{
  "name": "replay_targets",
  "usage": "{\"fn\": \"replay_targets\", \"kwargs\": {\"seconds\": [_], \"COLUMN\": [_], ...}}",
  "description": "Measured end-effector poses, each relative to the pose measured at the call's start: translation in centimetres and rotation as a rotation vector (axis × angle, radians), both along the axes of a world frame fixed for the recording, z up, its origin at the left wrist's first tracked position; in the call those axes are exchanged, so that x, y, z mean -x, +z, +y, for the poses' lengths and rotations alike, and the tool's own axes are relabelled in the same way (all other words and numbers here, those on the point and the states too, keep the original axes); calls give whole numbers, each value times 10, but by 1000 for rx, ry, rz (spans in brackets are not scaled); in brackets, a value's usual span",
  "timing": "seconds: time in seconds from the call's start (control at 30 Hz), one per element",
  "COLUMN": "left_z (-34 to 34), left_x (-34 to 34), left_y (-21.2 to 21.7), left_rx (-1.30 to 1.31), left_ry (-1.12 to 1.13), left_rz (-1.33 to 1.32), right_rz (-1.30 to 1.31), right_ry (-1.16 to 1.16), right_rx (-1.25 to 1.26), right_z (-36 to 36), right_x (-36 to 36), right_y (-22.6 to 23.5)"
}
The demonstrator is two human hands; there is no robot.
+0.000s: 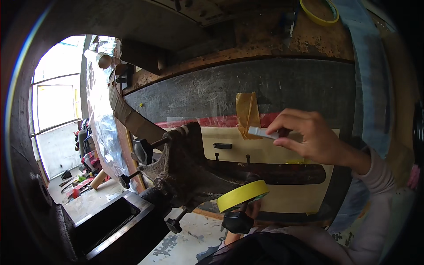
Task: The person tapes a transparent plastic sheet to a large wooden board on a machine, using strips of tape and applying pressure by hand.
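My right hand point(304, 134) is above the cream sheet point(300, 198), pinching a small pale grey flat strip point(260, 132) between thumb and fingers. The strip's exact kind is unclear. Its tip is by the lower end of a creased brown tape piece point(246, 108), which lies across a red strip point(203, 121) and the sheet's far edge. Low in the view, my left hand point(254, 208) shows only in part behind a yellow tape roll point(243, 195) and a black knob point(237, 222). Its fingers are mostly hidden.
A dark cast machine arm point(181, 168) with several black knobs reaches over the dark table point(304, 84). A small black bar point(222, 146) lies on the sheet. Another yellow tape roll point(319, 22) sits on the rusty ledge; tools point(81, 185) clutter the far left.
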State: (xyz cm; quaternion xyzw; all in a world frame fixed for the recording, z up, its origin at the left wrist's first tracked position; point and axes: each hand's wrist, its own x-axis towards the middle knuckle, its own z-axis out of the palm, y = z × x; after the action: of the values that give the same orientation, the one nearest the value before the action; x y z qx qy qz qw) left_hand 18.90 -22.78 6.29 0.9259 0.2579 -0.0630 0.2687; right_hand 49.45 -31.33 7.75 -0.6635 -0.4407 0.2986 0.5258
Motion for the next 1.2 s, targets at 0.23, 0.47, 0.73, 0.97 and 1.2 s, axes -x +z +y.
{"fn": "replay_targets", "kwargs": {"seconds": [0.23,0.47,0.73,0.97,1.2], "left_z": [1,6,6,8,5], "left_x": [-9,-35,-31,-35,-29], "left_y": [1,24,21,22,19], "left_rx": [121,-32,-77,-68,-70], "left_ry": [51,-73,-105,-112,-145], "left_rz": [-5,142,134,154,137], "right_rz": [-60,-241,-249,-221,-151], "right_ry": [106,157,174,170,172], "right_rx": [-99,-159,-181,-185,-188], "right_z": [28,28,28,27,19], "right_x": [14,22,21,19,13], "right_y": [-19,-37,-37,-37,-39]}}
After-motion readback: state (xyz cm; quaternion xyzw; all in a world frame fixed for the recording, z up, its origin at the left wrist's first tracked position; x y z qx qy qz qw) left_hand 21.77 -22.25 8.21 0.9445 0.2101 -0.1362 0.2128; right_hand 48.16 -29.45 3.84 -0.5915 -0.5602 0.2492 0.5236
